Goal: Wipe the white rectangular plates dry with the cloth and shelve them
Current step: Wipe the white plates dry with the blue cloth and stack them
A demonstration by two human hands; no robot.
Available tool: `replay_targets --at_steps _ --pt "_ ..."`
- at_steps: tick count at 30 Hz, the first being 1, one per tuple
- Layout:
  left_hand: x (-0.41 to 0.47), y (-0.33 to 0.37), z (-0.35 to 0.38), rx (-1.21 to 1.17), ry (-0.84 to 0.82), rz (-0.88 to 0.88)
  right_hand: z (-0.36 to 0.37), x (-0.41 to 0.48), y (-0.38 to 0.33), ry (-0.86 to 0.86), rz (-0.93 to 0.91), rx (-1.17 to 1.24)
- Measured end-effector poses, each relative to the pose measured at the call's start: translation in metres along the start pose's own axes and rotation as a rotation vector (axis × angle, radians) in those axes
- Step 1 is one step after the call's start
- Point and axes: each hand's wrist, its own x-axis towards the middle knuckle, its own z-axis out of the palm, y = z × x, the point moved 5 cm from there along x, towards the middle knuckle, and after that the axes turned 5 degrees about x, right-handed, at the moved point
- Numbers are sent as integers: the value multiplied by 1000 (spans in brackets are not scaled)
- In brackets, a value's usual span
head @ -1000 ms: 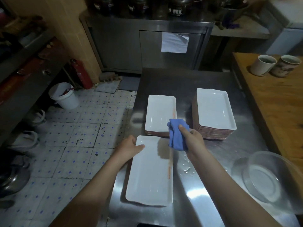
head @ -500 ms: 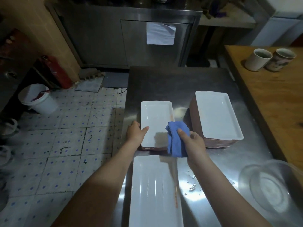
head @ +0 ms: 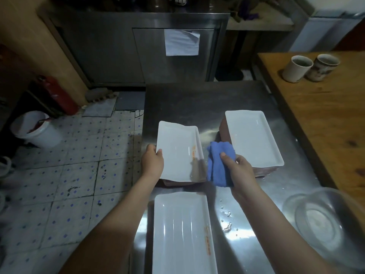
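Top plate [head: 177, 151] now tilted up in left hand [head: 152, 162] (cloth [head: 219, 165] in right hand [head: 241, 171]).

In front of me is a stainless steel table [head: 177, 99], its top wet with droplets near my right forearm. On it lie a single white rectangular plate [head: 181, 230] nearest me, a short stack of white rectangular plates [head: 177, 155] beyond it, a taller stack of the same plates [head: 254, 139] to the right, and a clear glass bowl [head: 324, 220] at the near right corner.
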Motion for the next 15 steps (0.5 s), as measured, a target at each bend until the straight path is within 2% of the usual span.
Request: replay_targets --at_steps 4,15 --pt "-12 2 -5 -131 -32 -58 -5 -9 -19 -33 -63 -31" --pt "-84 39 -25 -472 -186 -68 -17 -50 -58 -79 -193 -27"
